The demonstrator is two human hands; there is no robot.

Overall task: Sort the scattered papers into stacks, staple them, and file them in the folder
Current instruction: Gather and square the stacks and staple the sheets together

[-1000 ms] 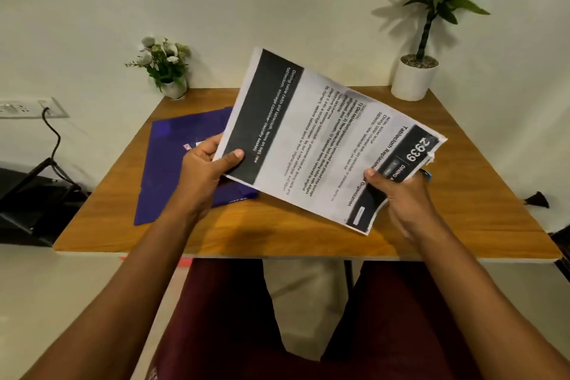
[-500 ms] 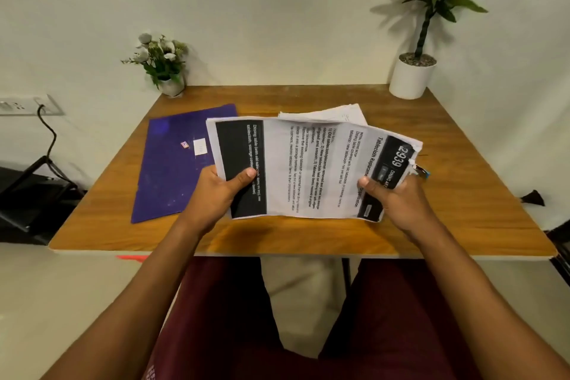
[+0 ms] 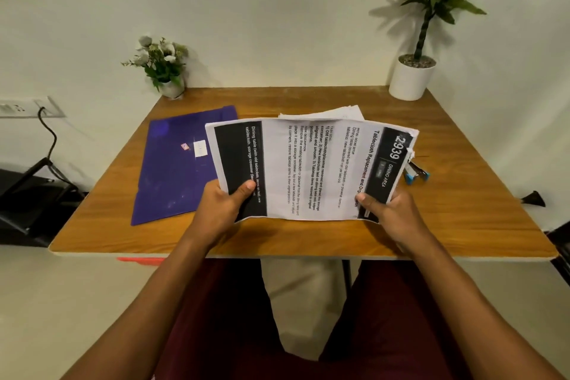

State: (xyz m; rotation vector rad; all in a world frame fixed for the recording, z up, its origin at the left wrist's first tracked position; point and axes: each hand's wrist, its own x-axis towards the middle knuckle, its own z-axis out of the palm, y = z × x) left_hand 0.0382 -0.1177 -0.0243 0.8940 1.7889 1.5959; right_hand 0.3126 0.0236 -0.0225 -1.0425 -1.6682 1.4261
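Head view: left hand (image 3: pixel 223 208) and right hand (image 3: pixel 393 214) each pinch a near corner of the paper stack (image 3: pixel 308 163), thumbs on top, the other fingers underneath and hidden. The stack is held over the middle of the bench (image 3: pixel 468 203), long axis left-right, black "2939" header at the right end, back sheets fanned unevenly. A blue-black item, probably the stapler (image 3: pixel 418 174), lies just past that right end, nearer the right hand. The purple folder (image 3: pixel 175 163) lies flat at left.

Printed paper stack (image 3: pixel 308 170) held sideways, closed purple folder (image 3: pixel 175 170) flat to its left, stapler (image 3: pixel 417 174) half-hidden right.
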